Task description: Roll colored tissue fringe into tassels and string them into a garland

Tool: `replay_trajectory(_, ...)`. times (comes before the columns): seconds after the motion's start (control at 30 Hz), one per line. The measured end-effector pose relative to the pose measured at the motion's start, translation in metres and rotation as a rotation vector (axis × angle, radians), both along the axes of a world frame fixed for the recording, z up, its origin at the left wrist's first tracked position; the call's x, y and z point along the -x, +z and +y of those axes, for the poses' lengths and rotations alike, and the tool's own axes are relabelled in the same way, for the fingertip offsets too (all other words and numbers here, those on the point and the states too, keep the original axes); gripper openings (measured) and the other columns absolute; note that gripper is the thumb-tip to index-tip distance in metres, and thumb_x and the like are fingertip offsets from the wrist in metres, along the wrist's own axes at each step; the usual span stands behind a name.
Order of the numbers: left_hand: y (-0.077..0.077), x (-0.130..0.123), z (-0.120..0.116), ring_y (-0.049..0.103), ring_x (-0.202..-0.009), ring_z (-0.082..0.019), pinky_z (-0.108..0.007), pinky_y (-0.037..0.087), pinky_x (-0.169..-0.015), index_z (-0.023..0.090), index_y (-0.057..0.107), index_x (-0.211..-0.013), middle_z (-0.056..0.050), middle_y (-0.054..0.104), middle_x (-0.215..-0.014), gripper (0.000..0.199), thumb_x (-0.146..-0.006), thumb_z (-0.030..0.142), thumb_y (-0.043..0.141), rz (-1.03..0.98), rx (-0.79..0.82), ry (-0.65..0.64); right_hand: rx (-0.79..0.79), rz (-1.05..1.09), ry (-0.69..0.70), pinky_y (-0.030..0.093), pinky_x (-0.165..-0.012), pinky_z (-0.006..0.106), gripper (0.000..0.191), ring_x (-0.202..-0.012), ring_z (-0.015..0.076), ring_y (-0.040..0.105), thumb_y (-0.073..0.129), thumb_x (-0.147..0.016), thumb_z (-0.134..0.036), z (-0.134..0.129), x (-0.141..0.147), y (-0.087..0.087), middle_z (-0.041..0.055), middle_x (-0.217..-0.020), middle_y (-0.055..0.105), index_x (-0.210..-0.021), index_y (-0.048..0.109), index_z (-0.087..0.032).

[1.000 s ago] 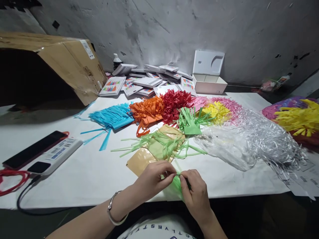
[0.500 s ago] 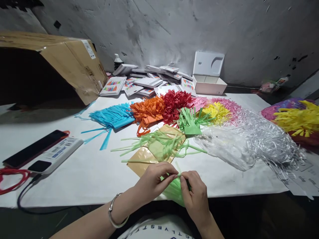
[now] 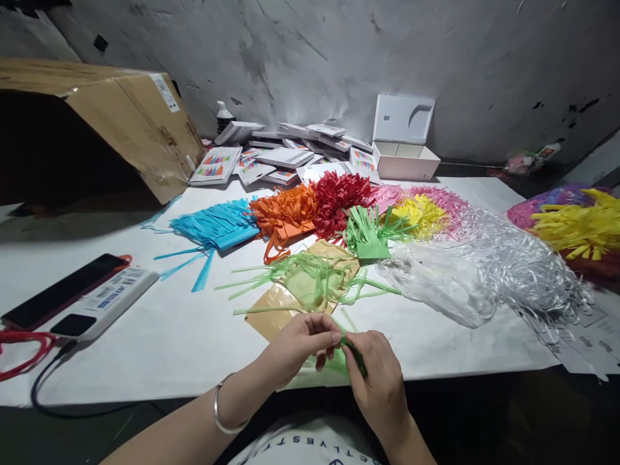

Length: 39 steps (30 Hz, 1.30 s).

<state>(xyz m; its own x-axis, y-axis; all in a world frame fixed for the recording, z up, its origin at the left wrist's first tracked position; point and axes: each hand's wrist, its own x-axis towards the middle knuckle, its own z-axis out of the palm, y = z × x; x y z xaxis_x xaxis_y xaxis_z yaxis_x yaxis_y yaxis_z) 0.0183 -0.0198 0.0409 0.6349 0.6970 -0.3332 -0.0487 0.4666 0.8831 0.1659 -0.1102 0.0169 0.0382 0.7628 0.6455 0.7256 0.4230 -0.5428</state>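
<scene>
Near the table's front edge, my right hand (image 3: 378, 371) is closed on a green paper tassel (image 3: 356, 354), whose pale strips hang below and left of the fingers. My left hand (image 3: 303, 345) touches the tassel's upper end, thumb and index finger pinched together there; its other fingers curl under. Just beyond both hands, loose light-green strips (image 3: 317, 278) lie tangled over tan paper sheets (image 3: 271, 310). A bundle of green fringe (image 3: 369, 239) rests farther back.
Blue (image 3: 213, 226), orange (image 3: 285, 213), red and yellow fringe bundles lie across the middle. Silver strands (image 3: 527, 271) spread at right. A phone (image 3: 62, 290) and power strip (image 3: 111, 297) sit left. Flat boxes (image 3: 285, 157) and a cardboard box (image 3: 135, 123) stand behind.
The fingertips have shifted slightly left, and my left hand's fingers now curl further under. The green paper's wide hanging part shows less between the hands. The whole view has shifted slightly.
</scene>
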Motion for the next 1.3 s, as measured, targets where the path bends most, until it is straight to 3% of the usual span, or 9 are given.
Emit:
replay_trajectory(0.23, -0.002, -0.001, -0.001, 0.048, -0.044, -0.006, -0.017, 0.041, -0.039, 0.012, 0.065, -0.070, 0.002, 0.059, -0.057, 0.033, -0.063, 0.035, 0.088, -0.016, 0.097, 0.002, -0.098, -0.058, -0.019, 0.057, -0.076, 0.037, 0.031, -0.077, 0.0197, 0.066, 0.055, -0.093, -0.004, 0.003, -0.002, 0.002, 0.0053, -0.084, 0.070, -0.119, 0.060, -0.019)
replay_trajectory(0.57, -0.016, 0.002, -0.004, 0.053, -0.054, -0.009, -0.021, 0.048, -0.049, 0.012, 0.068, -0.077, 0.002, 0.059, -0.061, 0.037, -0.070, 0.044, 0.084, 0.011, -0.074, -0.003, -0.091, -0.053, -0.018, 0.056, -0.074, 0.037, 0.025, -0.075, 0.0200, 0.065, 0.054, -0.092, -0.002, 0.003, 0.003, -0.010, 0.0048, -0.080, 0.067, -0.109, 0.061, -0.019)
replay_trajectory(0.8, -0.016, 0.008, -0.005, 0.054, -0.054, -0.010, -0.021, 0.048, -0.048, 0.013, 0.066, -0.078, 0.001, 0.059, -0.064, 0.034, -0.074, 0.043, 0.081, -0.019, -0.116, -0.008, 0.162, 0.213, 0.081, 0.052, -0.068, 0.030, 0.016, -0.077, 0.0182, 0.064, 0.054, -0.095, -0.010, 0.000, -0.001, -0.003, 0.0042, -0.083, 0.068, -0.100, 0.064, -0.021)
replay_trajectory(1.07, -0.011, 0.011, -0.007, 0.060, -0.057, -0.010, -0.021, 0.048, -0.054, 0.013, 0.069, -0.079, -0.002, 0.064, -0.071, 0.018, -0.085, 0.029, 0.069, 0.163, -0.545, -0.013, 0.190, 0.231, 0.108, 0.047, -0.063, 0.027, 0.013, -0.071, 0.0165, 0.061, 0.054, -0.095, -0.011, 0.000, -0.001, -0.007, 0.0019, -0.077, 0.065, -0.091, 0.062, -0.021)
replay_trajectory(1.23, -0.013, 0.010, -0.005, 0.057, -0.055, -0.011, -0.021, 0.051, -0.052, 0.013, 0.067, -0.078, 0.000, 0.059, -0.066, 0.028, -0.083, 0.040, 0.072, 0.042, -0.331, -0.072, 0.084, 0.085, 0.061, 0.045, -0.065, 0.029, 0.016, -0.070, 0.0175, 0.054, 0.051, -0.093, -0.007, 0.001, 0.000, -0.004, 0.0028, -0.074, 0.059, -0.091, 0.060, -0.019)
replay_trajectory(1.3, -0.014, 0.010, -0.005, 0.057, -0.056, -0.010, -0.021, 0.051, -0.053, 0.012, 0.067, -0.078, 0.000, 0.059, -0.067, 0.030, -0.082, 0.041, 0.073, 0.045, -0.331, -0.070, 0.099, 0.059, 0.093, 0.044, -0.065, 0.029, 0.016, -0.070, 0.0174, 0.053, 0.051, -0.093, -0.006, 0.002, -0.001, -0.002, 0.0027, -0.074, 0.059, -0.090, 0.059, -0.019)
